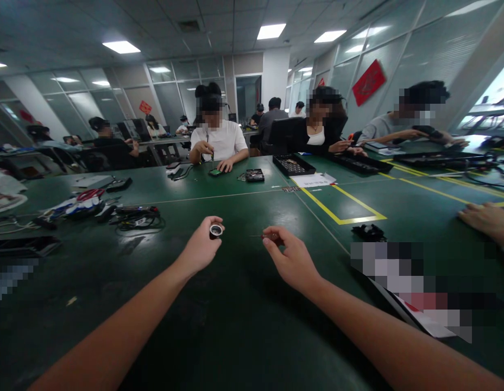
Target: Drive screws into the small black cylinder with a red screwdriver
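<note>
My left hand (203, 244) is closed around a small round part (215, 231) with a pale metallic ring and a dark centre, its open face turned toward me. Across a short gap, my right hand (288, 251) pinches a thin rod-like tool (256, 236) whose slim tip points left at the round part without touching it. The fingers hide the tool's handle, so its exact kind does not show. Both hands are held above the green tabletop (235, 326).
Tangled cables (138, 217) lie at the left, beside a dark tray (26, 246). A black item (369, 233) sits right of my hands, near another person's hand (488, 221). Parts trays (293, 165) stand opposite, where several people work. Yellow tape (360, 221) marks the tabletop.
</note>
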A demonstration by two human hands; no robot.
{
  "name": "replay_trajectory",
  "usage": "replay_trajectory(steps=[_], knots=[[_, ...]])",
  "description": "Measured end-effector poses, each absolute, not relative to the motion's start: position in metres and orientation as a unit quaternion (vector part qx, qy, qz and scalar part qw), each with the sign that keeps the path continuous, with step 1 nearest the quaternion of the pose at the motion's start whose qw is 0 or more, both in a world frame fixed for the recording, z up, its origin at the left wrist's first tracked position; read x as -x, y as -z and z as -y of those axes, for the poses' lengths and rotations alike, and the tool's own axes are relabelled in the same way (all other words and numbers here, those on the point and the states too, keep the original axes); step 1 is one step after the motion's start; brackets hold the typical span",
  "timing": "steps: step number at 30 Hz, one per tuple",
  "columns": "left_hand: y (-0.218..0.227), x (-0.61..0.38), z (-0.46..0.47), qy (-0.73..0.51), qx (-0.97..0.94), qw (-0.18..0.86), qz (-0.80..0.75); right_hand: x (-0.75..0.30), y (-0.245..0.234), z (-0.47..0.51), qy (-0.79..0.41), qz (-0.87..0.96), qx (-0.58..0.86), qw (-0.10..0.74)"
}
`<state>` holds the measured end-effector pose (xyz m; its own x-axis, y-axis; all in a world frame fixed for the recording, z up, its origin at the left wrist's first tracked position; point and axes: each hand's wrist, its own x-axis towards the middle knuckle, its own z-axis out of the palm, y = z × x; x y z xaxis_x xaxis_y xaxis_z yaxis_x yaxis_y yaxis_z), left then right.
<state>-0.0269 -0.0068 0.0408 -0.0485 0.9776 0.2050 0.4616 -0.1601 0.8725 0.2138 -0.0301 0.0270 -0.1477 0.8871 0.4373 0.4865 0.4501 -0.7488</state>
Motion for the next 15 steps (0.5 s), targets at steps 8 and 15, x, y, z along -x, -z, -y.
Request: replay_trajectory(steps=[8,15], knots=[[-0.002,0.012,0.009,-0.402,-0.722,0.207,-0.524,-0.215,-0.033,0.033,-0.217,0.737,0.476,0.429],[-0.002,0.014,0.009,-0.414,-0.708,0.209,-0.533,-0.216,-0.034,0.038,-0.190,0.716,0.461,0.489]])
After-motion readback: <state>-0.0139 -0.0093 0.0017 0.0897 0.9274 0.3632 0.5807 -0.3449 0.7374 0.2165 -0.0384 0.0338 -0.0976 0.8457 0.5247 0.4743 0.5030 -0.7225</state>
